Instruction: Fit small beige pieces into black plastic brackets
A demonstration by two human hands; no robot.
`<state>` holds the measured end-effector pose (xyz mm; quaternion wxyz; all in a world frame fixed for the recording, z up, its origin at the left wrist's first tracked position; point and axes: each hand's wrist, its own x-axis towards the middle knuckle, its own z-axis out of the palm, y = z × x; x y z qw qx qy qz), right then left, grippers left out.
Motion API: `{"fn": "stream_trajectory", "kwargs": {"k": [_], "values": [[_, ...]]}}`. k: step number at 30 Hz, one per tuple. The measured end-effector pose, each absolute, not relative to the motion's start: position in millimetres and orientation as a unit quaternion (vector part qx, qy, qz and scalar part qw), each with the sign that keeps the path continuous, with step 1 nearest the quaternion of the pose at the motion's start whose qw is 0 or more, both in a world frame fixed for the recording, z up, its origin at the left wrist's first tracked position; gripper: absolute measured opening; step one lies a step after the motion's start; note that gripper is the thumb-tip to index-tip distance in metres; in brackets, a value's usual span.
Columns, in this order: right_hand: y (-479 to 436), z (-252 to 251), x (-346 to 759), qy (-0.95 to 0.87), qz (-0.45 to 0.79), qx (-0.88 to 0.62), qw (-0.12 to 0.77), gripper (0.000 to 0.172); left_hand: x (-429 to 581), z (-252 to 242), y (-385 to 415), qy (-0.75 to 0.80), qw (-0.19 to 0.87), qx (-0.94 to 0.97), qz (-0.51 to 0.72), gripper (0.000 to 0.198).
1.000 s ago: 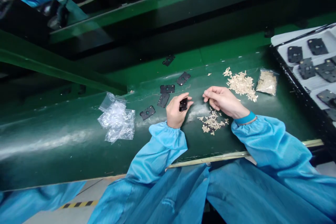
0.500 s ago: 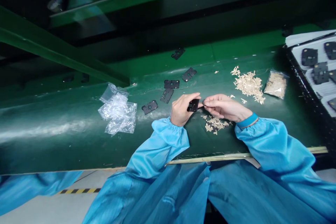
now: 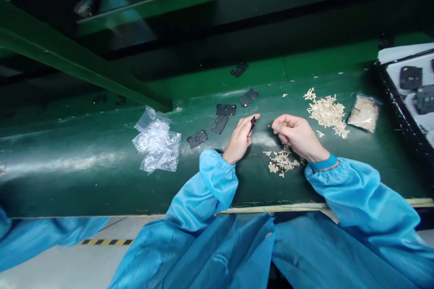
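My left hand (image 3: 240, 139) is closed on a small black plastic plate (image 3: 252, 122), held on edge between thumb and fingers above the green belt (image 3: 84, 176). My right hand (image 3: 295, 135) is curled a few centimetres to the right of it, fingertips pinched on something too small to name. Just below my right hand lies a small heap of beige plastic pieces (image 3: 280, 161). Several more black plates (image 3: 226, 109) lie flat on the belt beyond my left hand.
A bigger pile of beige pieces (image 3: 327, 111) and a clear bag of them (image 3: 364, 112) lie to the right. Crumpled clear bags (image 3: 157, 141) lie to the left. A tray with black plates (image 3: 411, 77) stands at the far right. Another person's blue sleeve (image 3: 40, 239) shows at the lower left.
My hands met at the black plate half a second ago and have parted. The left hand has turned the plate on edge. The camera view shifted slightly left.
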<state>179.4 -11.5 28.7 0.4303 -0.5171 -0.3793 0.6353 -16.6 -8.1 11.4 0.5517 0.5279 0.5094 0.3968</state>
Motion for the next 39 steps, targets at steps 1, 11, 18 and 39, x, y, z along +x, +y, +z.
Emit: {"fn": "stream_trajectory", "kwargs": {"k": [1,11,18,39], "values": [[-11.8,29.3,178.5,-0.386,0.624,-0.522,0.435,0.016,-16.3,10.5,-8.1,0.503,0.580,0.504,0.395,0.041],[-11.1,29.8,178.4,-0.402,0.577,-0.539,0.464,0.007,-10.7,3.4,-7.9,0.455,0.649,0.418,0.444,0.042],[-10.7,29.1,179.9,-0.383,0.583,-0.530,0.482,0.014,-17.3,-2.9,-5.0,0.414,0.573,0.504,0.497,0.027],[-16.2,17.7,169.3,-0.500,0.461,-0.581,0.448,0.010,-4.0,-0.8,-10.9,0.511,0.541,0.457,0.488,0.036]]}}
